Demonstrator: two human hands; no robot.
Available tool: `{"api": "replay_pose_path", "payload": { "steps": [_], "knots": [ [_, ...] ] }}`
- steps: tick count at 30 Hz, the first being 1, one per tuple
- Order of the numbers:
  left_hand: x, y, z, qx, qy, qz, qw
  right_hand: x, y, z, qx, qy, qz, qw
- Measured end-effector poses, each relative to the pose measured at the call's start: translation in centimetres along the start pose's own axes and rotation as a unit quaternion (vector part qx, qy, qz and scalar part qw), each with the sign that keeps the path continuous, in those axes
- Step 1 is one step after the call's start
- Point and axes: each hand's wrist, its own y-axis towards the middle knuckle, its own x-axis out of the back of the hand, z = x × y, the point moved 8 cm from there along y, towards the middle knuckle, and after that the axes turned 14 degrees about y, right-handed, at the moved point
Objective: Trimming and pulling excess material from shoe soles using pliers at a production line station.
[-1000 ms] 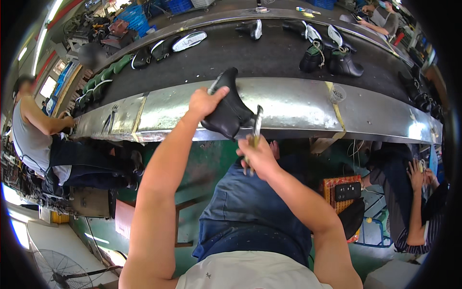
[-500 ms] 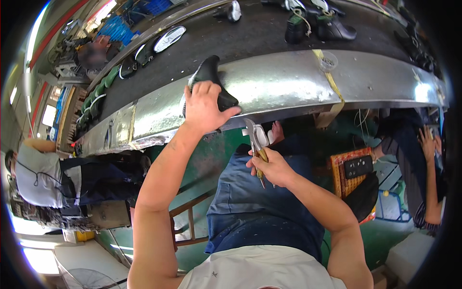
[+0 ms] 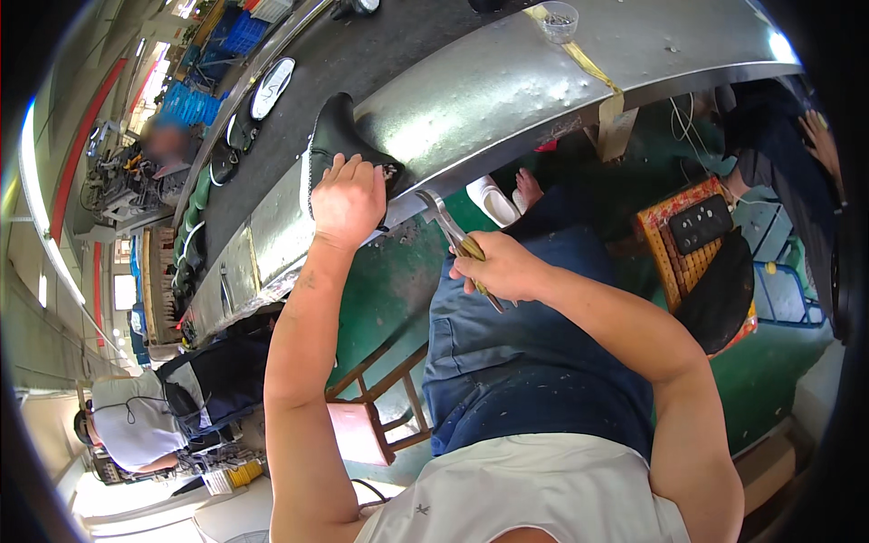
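Observation:
Tilted on the metal-topped front edge of the bench is a black shoe [image 3: 337, 127] with a row of stitches or ridges down its left side. My left hand [image 3: 348, 204] is closed over its lower end, fingers wrapped round it. Just right of it and lower, over my lap, my right hand [image 3: 498, 262] grips a pair of pincers [image 3: 444, 217] with yellowish handles. Their curved metal head points up towards the shoe's near end, close to the bench edge. Whether the jaws touch the shoe I cannot tell.
A clear cup of small metal bits [image 3: 556, 22] stands on the metal ledge [image 3: 489, 86]. Several shoes and soles [image 3: 272, 89] lie on the dark belt beyond. A wooden stool [image 3: 362, 430] is at lower left; a woven seat with a black phone-like object [image 3: 700, 226] is at right. People sit on both sides.
The view has turned, so the bench slants more. My left hand still holds the shoe, tipped further over. The pincers' head has come nearer the shoe's near end.

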Motion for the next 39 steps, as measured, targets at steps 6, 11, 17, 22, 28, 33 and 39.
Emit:
{"api": "replay_pose_path", "payload": {
  "steps": [6,11,17,22,28,33,39],
  "knots": [
    [-0.4,-0.9,1.7,0.071,-0.039,0.016,0.997,-1.5,1.5,1.3,0.003,0.009,0.058,0.998],
    [-0.4,-0.7,1.8,0.082,-0.048,0.036,0.995,-3.2,4.2,1.0,-0.072,0.121,0.099,0.985],
    [-0.3,-0.5,1.7,0.091,-0.065,0.045,0.993,-3.8,5.2,2.1,-0.084,0.153,0.114,0.978],
    [-0.8,1.0,4.7,0.119,-0.115,0.078,0.983,-4.0,5.4,2.0,-0.107,0.14,0.137,0.975],
    [-8.9,0.4,9.5,0.387,-0.091,0.286,0.872,-4.8,3.9,0.1,-0.114,0.211,0.127,0.962],
    [-10.2,-1.0,11.3,0.422,-0.147,0.265,0.854,3.3,-6.8,-7.9,-0.189,0.171,0.071,0.964],
    [-10.0,-0.6,10.6,0.413,-0.14,0.286,0.853,3.9,-8.5,-6.6,-0.104,-0.082,0.02,0.991]
  ]
}}
